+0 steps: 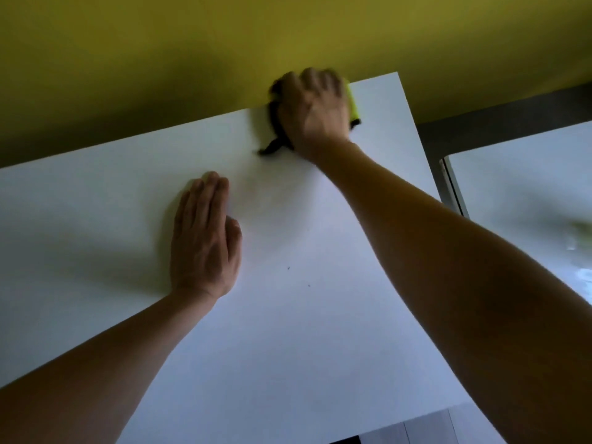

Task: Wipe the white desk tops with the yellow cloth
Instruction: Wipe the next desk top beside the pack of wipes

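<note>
- Wiping is the step in hand: the broad white glossy desk top [288,315] fills the view, a second white desk top [528,193] well apart at right.
- Left hand [205,238] rests flat, fingers straight.
- Right hand [315,110], fingers curled, presses the yellow dark-edged cloth [354,105] at the far edge.
- Next, likely sweeping toward the small dark specks [288,268].

My left hand [205,238] flat, fingers straight together, mid-frame, my right hand [315,112] curled, upper centre, arm outstretched
</note>
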`<state>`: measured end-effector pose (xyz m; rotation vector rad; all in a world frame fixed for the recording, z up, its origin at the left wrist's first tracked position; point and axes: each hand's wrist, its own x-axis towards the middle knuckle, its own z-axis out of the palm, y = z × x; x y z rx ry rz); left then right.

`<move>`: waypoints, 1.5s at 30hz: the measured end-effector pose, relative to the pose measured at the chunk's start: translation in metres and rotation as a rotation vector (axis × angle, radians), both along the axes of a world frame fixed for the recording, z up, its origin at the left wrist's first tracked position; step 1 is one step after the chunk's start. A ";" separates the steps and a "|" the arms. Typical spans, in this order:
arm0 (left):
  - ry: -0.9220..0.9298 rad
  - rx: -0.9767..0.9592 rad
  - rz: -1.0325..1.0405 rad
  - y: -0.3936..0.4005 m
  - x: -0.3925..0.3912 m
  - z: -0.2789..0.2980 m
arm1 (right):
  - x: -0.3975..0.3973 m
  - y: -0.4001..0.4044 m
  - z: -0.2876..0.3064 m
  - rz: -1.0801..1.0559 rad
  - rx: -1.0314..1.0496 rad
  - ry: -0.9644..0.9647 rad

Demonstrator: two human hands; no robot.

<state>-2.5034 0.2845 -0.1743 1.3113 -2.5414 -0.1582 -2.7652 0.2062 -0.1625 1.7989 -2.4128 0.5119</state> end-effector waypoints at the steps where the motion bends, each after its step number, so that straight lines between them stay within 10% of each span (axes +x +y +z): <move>1: 0.005 0.000 0.004 0.001 -0.001 0.000 | -0.022 0.006 -0.002 -0.132 0.021 -0.004; 8: -0.002 0.016 0.040 0.002 -0.003 -0.003 | -0.098 0.044 0.005 -0.551 0.142 -0.336; 19: 0.009 0.002 0.036 0.005 -0.002 -0.004 | -0.029 0.226 -0.002 -0.669 0.112 -0.230; 45: -0.024 0.014 -0.013 0.045 0.026 -0.002 | -0.016 0.220 -0.005 -0.708 0.042 -0.272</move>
